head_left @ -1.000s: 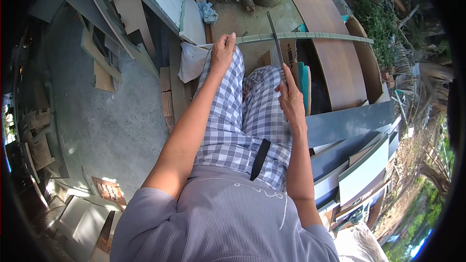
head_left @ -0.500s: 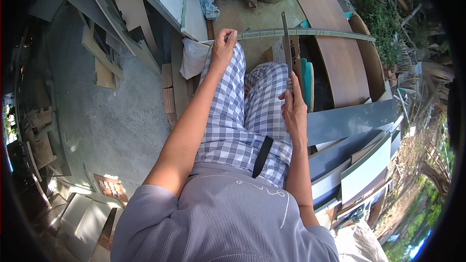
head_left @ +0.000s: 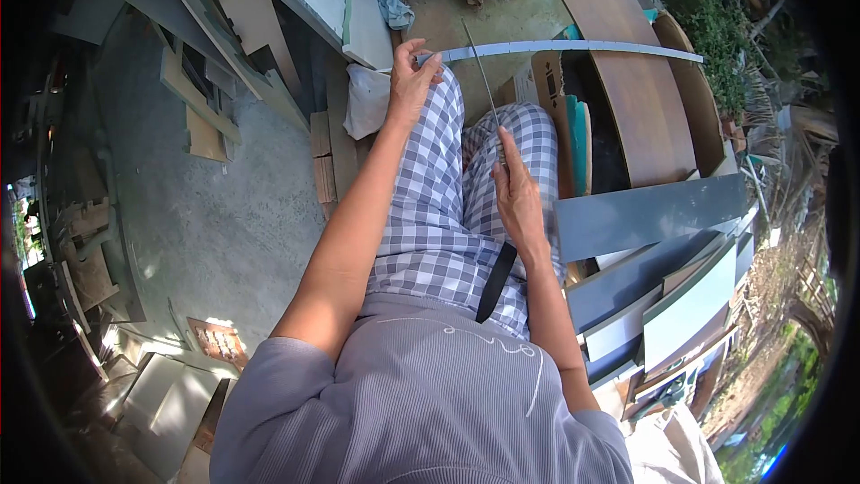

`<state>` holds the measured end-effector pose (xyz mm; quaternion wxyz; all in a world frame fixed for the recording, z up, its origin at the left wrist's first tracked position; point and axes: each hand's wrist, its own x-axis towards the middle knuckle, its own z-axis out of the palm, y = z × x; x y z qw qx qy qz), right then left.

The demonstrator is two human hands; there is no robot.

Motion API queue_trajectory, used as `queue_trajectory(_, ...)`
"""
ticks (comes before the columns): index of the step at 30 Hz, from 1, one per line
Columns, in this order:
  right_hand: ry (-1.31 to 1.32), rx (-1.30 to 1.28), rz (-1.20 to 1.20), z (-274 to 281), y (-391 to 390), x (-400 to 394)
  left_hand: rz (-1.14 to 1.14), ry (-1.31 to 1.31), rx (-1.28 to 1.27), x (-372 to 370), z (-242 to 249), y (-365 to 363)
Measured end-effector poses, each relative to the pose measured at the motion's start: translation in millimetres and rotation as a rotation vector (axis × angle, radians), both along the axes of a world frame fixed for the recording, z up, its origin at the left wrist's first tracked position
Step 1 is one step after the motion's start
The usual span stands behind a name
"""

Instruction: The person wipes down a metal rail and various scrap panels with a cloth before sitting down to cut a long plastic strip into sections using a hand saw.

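Across my knees and out to the right runs a long, thin, slightly curved strip, its pale face showing. My left hand is at the strip's left end above one knee, its thumb and fingers curled around that end. My right hand grips the lower end of a long thin metal blade, index finger laid along it. The blade points up and away, and its upper part crosses the strip near the left end. Whether blade and strip touch is not clear.
Dark and white panels are stacked at the right, beside a long brown board. A cardboard box stands by my right knee. Curved board pieces lean at the left. A blue cloth lies ahead.
The blade and my right hand have swung left, toward the strip's left end. The strip has turned from its notched side to a pale face. My left hand's fingers have loosened somewhat.
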<state>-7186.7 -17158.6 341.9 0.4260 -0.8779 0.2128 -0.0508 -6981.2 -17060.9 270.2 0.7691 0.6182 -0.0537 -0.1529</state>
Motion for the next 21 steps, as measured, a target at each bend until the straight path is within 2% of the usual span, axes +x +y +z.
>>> queue_trajectory(2,0.018,0.087,0.02,-3.8,7.4,-0.9,0.0,0.029,-0.043,0.7,-3.1,0.8)
queue_trajectory(6,-0.061,0.084,0.066,-3.5,15.4,2.0,-0.001,0.066,-0.129,1.7,-10.6,2.3)
queue_trajectory(19,-0.054,0.119,0.035,-3.0,19.4,-0.1,-0.029,0.092,-0.151,1.5,-13.6,5.5)
queue_trajectory(21,0.018,0.171,0.032,-1.9,19.8,-0.4,-0.031,0.081,-0.153,1.4,-13.8,6.3)
